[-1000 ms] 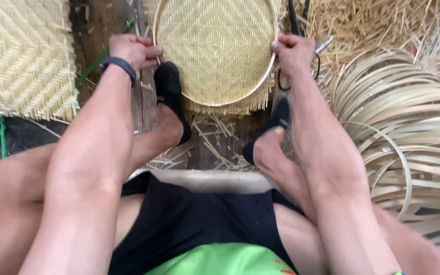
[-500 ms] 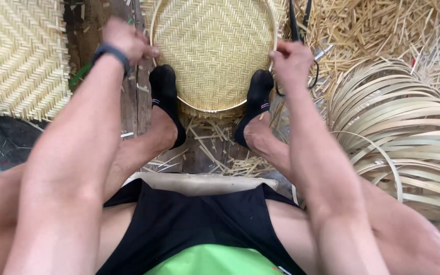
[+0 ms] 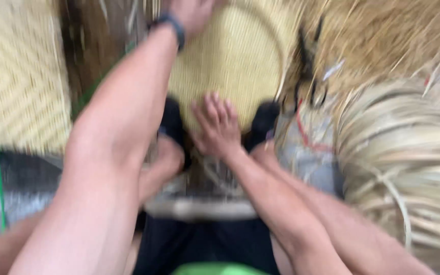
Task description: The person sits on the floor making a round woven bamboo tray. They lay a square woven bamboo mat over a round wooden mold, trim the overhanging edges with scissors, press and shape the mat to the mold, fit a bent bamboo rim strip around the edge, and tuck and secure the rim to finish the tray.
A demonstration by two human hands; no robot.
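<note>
Hands (image 3: 215,127) on round woven tray (image 3: 240,61)

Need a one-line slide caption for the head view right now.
Blurred head view: left hand on the far rim of a round woven bamboo tray, right hand spread flat on its near edge between both feet.

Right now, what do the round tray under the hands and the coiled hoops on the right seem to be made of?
The round tray looks like woven pale-yellow bamboo or cane strips, matte; fine ribbing shows despite blur. The coiled hoops look like thin, split bamboo strips, dry and pale, judging by their banded curves.
</note>
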